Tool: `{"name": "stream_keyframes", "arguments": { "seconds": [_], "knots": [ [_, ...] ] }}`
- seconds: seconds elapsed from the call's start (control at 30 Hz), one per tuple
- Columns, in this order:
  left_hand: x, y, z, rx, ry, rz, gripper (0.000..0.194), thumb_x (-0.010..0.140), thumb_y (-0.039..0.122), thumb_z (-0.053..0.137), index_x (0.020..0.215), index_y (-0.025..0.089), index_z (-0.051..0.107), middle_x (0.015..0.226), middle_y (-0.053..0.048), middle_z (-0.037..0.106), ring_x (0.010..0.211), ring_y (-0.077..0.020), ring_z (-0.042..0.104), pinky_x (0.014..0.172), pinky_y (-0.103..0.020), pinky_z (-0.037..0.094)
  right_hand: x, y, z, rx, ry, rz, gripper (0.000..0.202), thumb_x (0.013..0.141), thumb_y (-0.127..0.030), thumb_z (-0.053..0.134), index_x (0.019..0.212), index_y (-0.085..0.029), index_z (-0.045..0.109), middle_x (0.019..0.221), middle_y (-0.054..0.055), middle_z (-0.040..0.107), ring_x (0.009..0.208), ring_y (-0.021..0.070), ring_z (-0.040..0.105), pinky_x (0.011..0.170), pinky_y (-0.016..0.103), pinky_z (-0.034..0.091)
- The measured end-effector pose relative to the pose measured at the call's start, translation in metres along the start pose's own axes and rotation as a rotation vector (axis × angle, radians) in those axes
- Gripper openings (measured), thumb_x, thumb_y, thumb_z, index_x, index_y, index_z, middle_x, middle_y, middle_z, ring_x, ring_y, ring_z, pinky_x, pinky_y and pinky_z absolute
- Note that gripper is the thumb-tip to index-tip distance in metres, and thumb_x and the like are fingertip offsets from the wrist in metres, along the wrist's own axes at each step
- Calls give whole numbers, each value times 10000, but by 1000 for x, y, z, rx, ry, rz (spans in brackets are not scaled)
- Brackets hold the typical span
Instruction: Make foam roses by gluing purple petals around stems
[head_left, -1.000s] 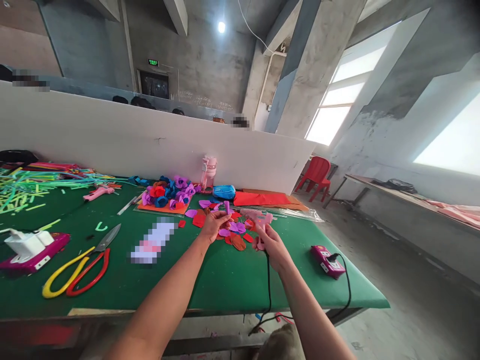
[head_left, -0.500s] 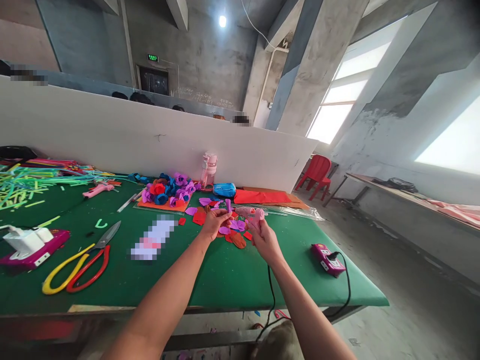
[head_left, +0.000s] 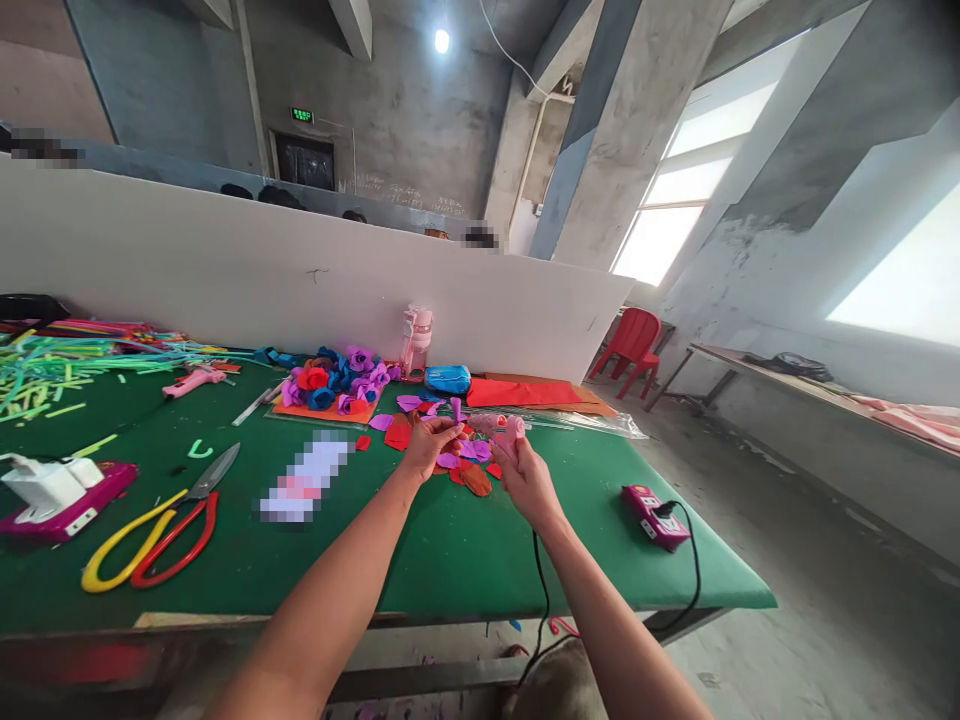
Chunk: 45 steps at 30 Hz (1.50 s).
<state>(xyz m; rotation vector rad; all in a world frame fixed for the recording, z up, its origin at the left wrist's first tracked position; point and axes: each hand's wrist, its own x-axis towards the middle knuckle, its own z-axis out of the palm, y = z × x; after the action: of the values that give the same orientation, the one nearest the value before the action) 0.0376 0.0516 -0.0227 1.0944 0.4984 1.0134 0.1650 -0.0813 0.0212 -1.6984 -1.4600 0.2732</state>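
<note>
Green felt-covered worktable (head_left: 450, 560): left hand (head_left: 427, 447) pinching a small purple foam petal roll (head_left: 455, 409); right hand (head_left: 525, 478), now drawn closer at its 3 o'clock, gripping a pink plastic glue gun (head_left: 504, 428), nozzle nearing the roll.

Right hand (head_left: 527, 478) grips pink glue gun (head_left: 504, 428).
</note>
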Motion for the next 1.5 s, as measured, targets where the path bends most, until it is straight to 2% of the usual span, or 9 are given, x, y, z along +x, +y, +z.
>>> {"name": "stream_keyframes", "arguments": {
  "seconds": [0.33,0.7,0.93,1.5],
  "knots": [
    [0,1,1,-4,0,-6,290,596,320,761,741,98,643,645,-45,646,490,-92,545,479,-233,440,2,-1,1,-2,2,0,426,859,-418,385,1172,-145,481,654,32,616,568,177,556,513,251,389],
    [-1,2,2,-5,7,-8,288,590,317,765,736,99,646,632,-38,639,482,-87,536,481,-236,435,1,0,2,17,30,-34,369,855,-406,396,1129,-183,500,739,42,651,606,181,585,518,250,400],
    [0,0,0,2,-11,1,275,614,319,750,741,100,644,657,-49,650,498,-93,547,481,-234,439,3,0,1,-21,36,-42,377,859,-409,399,1118,-165,521,793,61,667,652,186,596,561,255,418],
    [3,-5,-2,-3,-10,-7,292,607,332,753,754,102,649,671,-49,653,500,-86,547,482,-226,441,3,1,0,-55,25,-31,463,863,-393,386,1247,-142,443,876,87,678,729,206,620,623,272,444]
  ]
}}
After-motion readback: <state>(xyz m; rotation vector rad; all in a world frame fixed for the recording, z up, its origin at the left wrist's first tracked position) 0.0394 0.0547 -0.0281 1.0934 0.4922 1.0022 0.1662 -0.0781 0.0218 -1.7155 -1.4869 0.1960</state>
